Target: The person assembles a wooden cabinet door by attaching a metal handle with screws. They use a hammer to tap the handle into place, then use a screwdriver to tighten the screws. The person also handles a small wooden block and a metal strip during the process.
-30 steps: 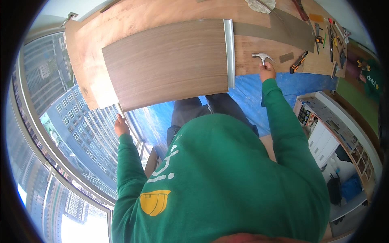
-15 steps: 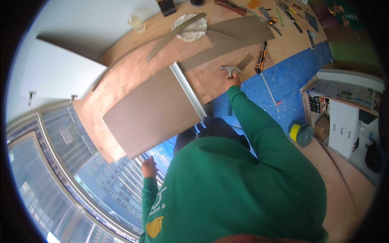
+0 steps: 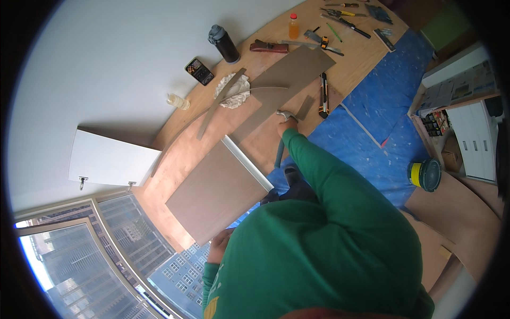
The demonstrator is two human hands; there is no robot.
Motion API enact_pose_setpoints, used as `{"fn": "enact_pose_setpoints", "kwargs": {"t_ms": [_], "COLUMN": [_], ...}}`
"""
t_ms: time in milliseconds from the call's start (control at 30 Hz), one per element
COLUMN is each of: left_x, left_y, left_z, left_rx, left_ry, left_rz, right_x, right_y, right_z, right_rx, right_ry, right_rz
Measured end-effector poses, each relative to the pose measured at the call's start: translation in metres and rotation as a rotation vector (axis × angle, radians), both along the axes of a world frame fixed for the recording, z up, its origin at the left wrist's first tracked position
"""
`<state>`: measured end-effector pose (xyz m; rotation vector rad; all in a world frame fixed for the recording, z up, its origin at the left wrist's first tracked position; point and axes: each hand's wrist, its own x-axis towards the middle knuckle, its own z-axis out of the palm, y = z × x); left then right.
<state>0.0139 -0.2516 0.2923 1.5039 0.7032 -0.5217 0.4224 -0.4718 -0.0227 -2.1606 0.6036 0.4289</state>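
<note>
My right hand (image 3: 288,125) is closed around a claw hammer (image 3: 279,154), its metal head above the fist and its dark handle pointing down toward me. The hammer is over the near edge of the wooden worktop (image 3: 255,160). To its left lies a brown wood-grain panel (image 3: 215,192) with a white strip (image 3: 248,164) along its right edge. My left hand (image 3: 219,244) is at the panel's near lower corner; its fingers are mostly hidden, and I cannot tell whether it touches the panel. A small brown offcut (image 3: 304,107) lies just beyond the hammer head.
A utility knife (image 3: 323,95), brown sheet (image 3: 308,65), thin strips (image 3: 218,106), phone (image 3: 200,71), dark bottle (image 3: 224,44) and several tools occupy the far worktop. Blue sheeting (image 3: 366,133) covers the floor, with a bucket (image 3: 425,175) on the right. A window (image 3: 79,255) stands at left.
The view has shifted, bringing the bottles and phone into sight. My left hand has come closer to the panel's near edge. My right hand still grips the hammer, now nearer the white strip.
</note>
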Motion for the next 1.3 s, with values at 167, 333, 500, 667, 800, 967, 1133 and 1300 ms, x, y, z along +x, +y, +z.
{"fn": "enact_pose_setpoints", "kwargs": {"t_ms": [167, 333, 500, 667, 800, 967, 1133, 1300], "left_x": [0.024, 0.040, 0.026, 0.017, 0.029, 0.065, 0.074, 0.063], "left_y": [-0.011, -0.033, -0.033, -0.025, -0.007, -0.017, -0.038, -0.074], "left_z": [0.034, 0.031, 0.027, 0.039, 0.015, -0.046, -0.077, -0.127], "left_rx": [-0.289, -0.135, 0.015, -0.221, -0.413, 0.004, 0.279, 0.578], "left_ry": [-0.145, -0.066, -0.074, -0.377, -0.427, -0.208, -0.158, 0.065], "left_rz": [0.093, -0.015, -0.079, 0.046, 0.174, 0.029, 0.059, 0.160], "right_x": [-0.012, -0.038, -0.049, -0.057, -0.055, -0.010, 0.118, 0.246], "right_y": [-0.021, -0.006, -0.002, -0.019, -0.073, -0.154, -0.257, -0.320], "right_z": [0.048, 0.017, -0.020, 0.048, 0.097, 0.120, 0.072, 0.040], "right_rx": [-0.111, -0.190, -0.178, 0.286, 0.425, 0.383, 0.055, -0.280], "right_ry": [0.140, 0.205, 0.188, 0.366, 0.221, -0.094, -0.172, -0.134], "right_rz": [0.446, 0.666, 0.585, -0.114, -0.156, -0.152, -0.092, -0.072]}}
